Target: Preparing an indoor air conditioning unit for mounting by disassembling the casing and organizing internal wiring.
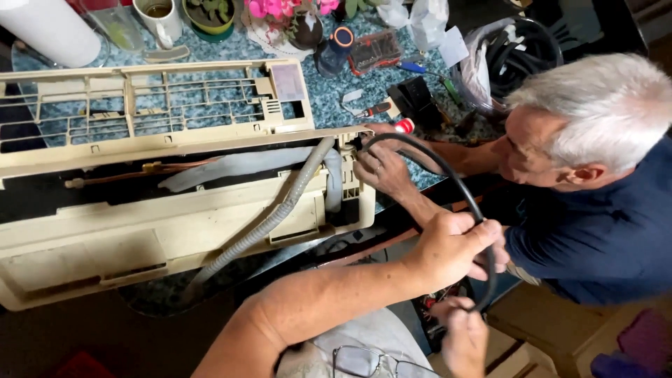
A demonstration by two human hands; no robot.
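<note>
A beige air-conditioner indoor unit (175,231) lies opened on the table, its grille cover (140,105) tipped back. A black cable (448,175) arcs from the unit's right end down toward me. My left hand (455,245) is closed around that cable at mid-length. My right hand (465,339) grips the same cable lower down, near the bottom edge of the view. A grey ribbed drain hose (280,210) runs diagonally across the unit.
A co-worker in a dark blue shirt (602,231) leans in from the right, one hand (381,168) on the unit's right end beside a red-tipped tool (404,126). Screwdrivers, a mug (159,17), flowers (280,10) and bagged black hoses (518,49) crowd the far table.
</note>
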